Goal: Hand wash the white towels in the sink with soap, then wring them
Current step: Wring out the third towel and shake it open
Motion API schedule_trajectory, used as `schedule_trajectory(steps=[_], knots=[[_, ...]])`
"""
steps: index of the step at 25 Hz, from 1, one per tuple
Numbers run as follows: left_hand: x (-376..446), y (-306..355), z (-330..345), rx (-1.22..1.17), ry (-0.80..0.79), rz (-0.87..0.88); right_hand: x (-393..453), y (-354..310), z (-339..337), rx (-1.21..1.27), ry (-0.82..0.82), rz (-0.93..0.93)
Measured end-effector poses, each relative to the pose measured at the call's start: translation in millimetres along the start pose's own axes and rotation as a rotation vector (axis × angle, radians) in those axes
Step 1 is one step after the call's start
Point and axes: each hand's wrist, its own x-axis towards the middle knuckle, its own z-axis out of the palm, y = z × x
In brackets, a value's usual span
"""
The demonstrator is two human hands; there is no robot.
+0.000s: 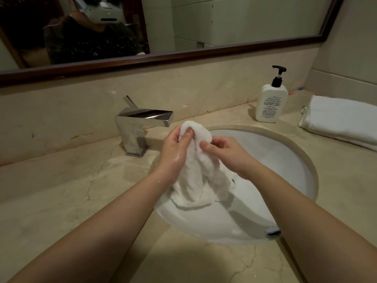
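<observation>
I see both hands holding the towel (199, 172) bunched above the sink (293, 160): left hand (175, 148) grips its top, right hand (226, 152) pinches it beside. Its lower end hangs into the sink. A soap bottle (270, 103) stands behind the sink.

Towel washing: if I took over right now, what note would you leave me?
Left hand and right hand: both grip the bunched top of one wet white towel, held up over the sink; its lower end rests in the basin.
Folded towel lies on the counter to the right, beside the soap bottle.
Faucet: no water running.
Done: this towel is wet, being handled.
Left: finish and wring it; the folded towel looks unwashed.
</observation>
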Motion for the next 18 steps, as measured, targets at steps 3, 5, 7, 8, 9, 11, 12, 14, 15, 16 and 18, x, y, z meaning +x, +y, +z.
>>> schedule_trajectory(steps=[3, 5, 7, 8, 9, 11, 12, 14, 15, 16, 18], knots=[[5, -2, -9, 0.015, -0.06, -0.112, 0, -21, 3, 0.206, 0.18, -0.013], [0, -3, -13, 0.189, -0.279, -0.225, 3, -32, 2, 0.22, 0.242, 0.005], [-7, -4, -3, 0.26, -0.487, -0.243, 7, -43, -1, 0.14, 0.223, 0.011], [-7, -2, 7, 0.271, -0.473, -0.199, 7, -50, -4, 0.124, 0.201, 0.005], [-8, 2, 16, 0.244, -0.392, -0.163, 8, -55, -8, 0.122, 0.191, 0.008], [-4, 6, 28, 0.139, -0.212, -0.114, 5, -59, -18, 0.08, 0.218, 0.017], [1, 7, 31, 0.093, -0.16, -0.102, -1, -58, -23, 0.022, 0.211, 0.012], [12, 5, 35, -0.004, -0.119, -0.122, -17, -43, -32, -0.106, 0.171, 0.029], [18, 5, 38, -0.049, -0.116, -0.152, -25, -34, -33, -0.127, 0.16, 0.049], [24, 7, 40, -0.069, -0.118, -0.184, -31, -26, -33, -0.104, 0.164, 0.05], [32, 12, 45, -0.014, -0.163, -0.194, -33, -22, -34, -0.028, 0.282, 0.011]])
